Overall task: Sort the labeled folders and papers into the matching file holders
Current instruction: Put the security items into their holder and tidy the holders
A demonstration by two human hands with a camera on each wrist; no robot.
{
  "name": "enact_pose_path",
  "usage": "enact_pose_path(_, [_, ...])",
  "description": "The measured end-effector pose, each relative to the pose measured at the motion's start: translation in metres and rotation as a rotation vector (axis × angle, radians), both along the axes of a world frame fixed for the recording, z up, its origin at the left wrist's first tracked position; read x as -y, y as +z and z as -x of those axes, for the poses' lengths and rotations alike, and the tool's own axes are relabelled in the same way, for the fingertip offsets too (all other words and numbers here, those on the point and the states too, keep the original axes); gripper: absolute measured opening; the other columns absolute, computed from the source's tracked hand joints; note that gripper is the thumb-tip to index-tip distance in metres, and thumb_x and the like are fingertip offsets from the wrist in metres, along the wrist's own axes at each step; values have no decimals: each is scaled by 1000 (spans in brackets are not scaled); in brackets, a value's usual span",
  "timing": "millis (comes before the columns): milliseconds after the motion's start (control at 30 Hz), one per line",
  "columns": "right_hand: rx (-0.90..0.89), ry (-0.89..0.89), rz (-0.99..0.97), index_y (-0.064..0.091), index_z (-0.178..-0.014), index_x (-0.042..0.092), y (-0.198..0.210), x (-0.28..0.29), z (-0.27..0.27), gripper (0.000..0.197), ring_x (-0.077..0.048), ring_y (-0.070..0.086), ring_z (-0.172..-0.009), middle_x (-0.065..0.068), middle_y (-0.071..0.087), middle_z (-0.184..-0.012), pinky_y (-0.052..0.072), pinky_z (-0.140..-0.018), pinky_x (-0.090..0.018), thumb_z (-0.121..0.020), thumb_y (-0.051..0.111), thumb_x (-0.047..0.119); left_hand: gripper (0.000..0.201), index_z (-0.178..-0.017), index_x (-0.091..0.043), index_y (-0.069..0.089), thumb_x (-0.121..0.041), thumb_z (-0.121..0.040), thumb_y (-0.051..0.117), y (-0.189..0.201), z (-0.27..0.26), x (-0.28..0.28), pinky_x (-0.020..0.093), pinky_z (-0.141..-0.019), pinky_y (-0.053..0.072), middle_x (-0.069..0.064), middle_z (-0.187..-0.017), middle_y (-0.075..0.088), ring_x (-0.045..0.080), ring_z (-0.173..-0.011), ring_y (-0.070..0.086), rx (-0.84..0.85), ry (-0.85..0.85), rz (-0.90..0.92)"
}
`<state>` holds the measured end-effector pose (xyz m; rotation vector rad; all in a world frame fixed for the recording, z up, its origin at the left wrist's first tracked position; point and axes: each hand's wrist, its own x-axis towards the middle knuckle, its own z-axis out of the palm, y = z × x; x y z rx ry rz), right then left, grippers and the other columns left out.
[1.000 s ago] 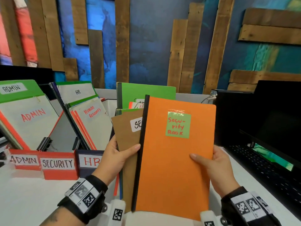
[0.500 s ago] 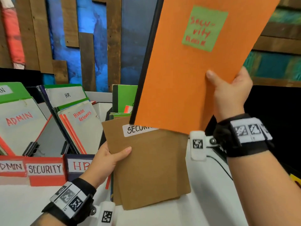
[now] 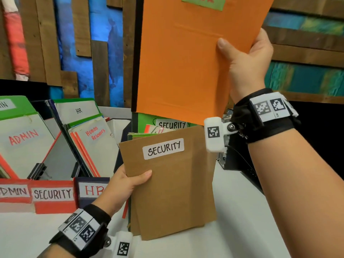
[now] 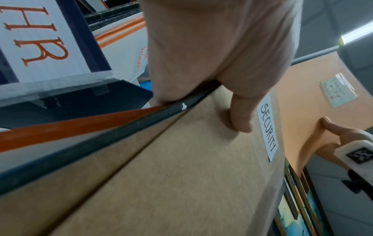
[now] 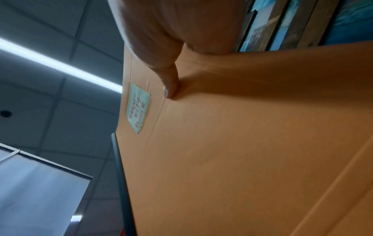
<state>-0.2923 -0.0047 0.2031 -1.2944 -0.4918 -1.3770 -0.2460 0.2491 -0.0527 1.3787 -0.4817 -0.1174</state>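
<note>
Three file holders stand in a row at the left of the white desk [image 3: 242, 211]. The ADMIN holder [image 3: 14, 191], red-fronted, contains a white folder lettered ADMIN in red and a green folder behind it. The SECURITY holder [image 3: 53, 194], also red-fronted, stands between the other two; its contents cannot be determined, only a grey inner wall and a black binder clip being visible. The HR holder [image 3: 89, 190], dark blue, contains a white folder marked "Human Resources" and, behind it, a white sheet marked HR with a green folder.

The left hand [image 3: 128, 185] grips the left edge of a stack held upright over the desk, thumb laid across the front. The front item is a brown folder [image 3: 173, 192] bearing a white SECURITY label. Behind it are a dark-spined item, an orange strip and a green folder [image 3: 144, 119] with a second SECURITY label. In the left wrist view the stack edge sits just beside the HR holder.

The right hand [image 3: 249, 66] holds the orange notebook [image 3: 178, 71] at its right edge, thumb on the front cover, fingers hidden behind. The notebook is raised above the brown folder, upright, black spine to the left, apart from the stack. Its green label reads "Security Book" in the right wrist view.
</note>
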Motion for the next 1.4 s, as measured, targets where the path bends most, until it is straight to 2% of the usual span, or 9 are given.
enact_pose_path(167, [-43, 42, 111, 58, -116, -2, 12, -9, 5, 47, -33, 71, -107, -23, 70, -117, 58, -92, -49, -76, 83, 1, 43, -125, -29, 60, -18, -84, 72, 0, -1, 0, 22, -64, 60, -7, -111, 76, 13, -96, 74, 4, 4, 0])
enact_pose_path(300, [-203, 99, 190, 59, -117, 3, -3, -17, 5, 40, -21, 72, -104, -12, 71, -115, 59, -87, -36, -82, 78, -3, 50, -126, -30, 59, -21, -79, 75, 0, 1, 0, 24, -66, 60, -8, -112, 75, 14, -98, 74, 19, 5, -11])
enact_pose_path(600, [-495, 167, 52, 66, -110, 7, -64, -30, -16, 16, -26, 73, -101, -11, 74, -112, 60, -89, -47, -96, 68, 15, 57, -125, -31, 58, -19, -75, 81, 1, 6, -1, 28, -70, 61, -9, -111, 75, 12, -101, 73, 88, 6, -54])
enact_pose_path(733, [-541, -28, -20, 62, -86, 15, -78, -30, -17, 20, -19, 66, -89, -6, 70, -95, 57, -92, -50, -95, 69, 31, 57, -126, -31, 59, -19, -75, 81, 2, 6, 0, 26, -69, 61, -8, -114, 74, 12, -102, 72, 122, 20, -43])
enact_pose_path(867, [-500, -205, 43, 58, -105, 18, -100, -31, -4, 23, -9, 63, -81, 1, 67, -88, 56, -80, -34, -91, 72, 30, 56, -128, -22, 60, -14, -77, 81, -1, 4, 2, 35, -79, 62, -1, -115, 75, 21, -104, 73, 115, 33, -22])
enact_pose_path(1000, [-534, -379, 199, 46, -118, 28, -128, -33, 13, 40, -4, 61, -93, 15, 58, -102, 55, -82, -33, -90, 73, 31, 60, -128, -26, 60, -21, -74, 85, -4, 2, 2, 44, -88, 60, -4, -117, 74, 20, -106, 72, 130, 80, -38])
enact_pose_path(1133, [-743, -709, 351, 41, -131, 27, -145, -33, 16, 50, -25, 50, -122, 1, 52, -127, 40, -106, -55, -90, 68, 42, 59, -128, -33, 58, -27, -75, 84, -4, 3, 1, 40, -86, 61, -10, -116, 73, 13, -106, 71, 152, 87, -68])
enact_pose_path(1267, [-644, -516, 234, 50, -108, 20, -145, -27, 11, 14, -15, 62, -95, 8, 60, -101, 54, -89, -48, -102, 56, 32, 61, -128, -35, 58, -32, -73, 85, -3, 5, 2, 39, -85, 60, -11, -116, 73, 13, -106, 71, 152, 81, -78])
enact_pose_path(1400, [-542, -428, 51, 56, -103, 16, -137, -20, 14, 10, -1, 61, -85, 10, 63, -91, 55, -82, -32, -105, 53, 26, 60, -128, -34, 59, -31, -73, 84, -4, 4, 3, 39, -85, 60, -11, -116, 73, 13, -106, 71, 148, 81, -77])
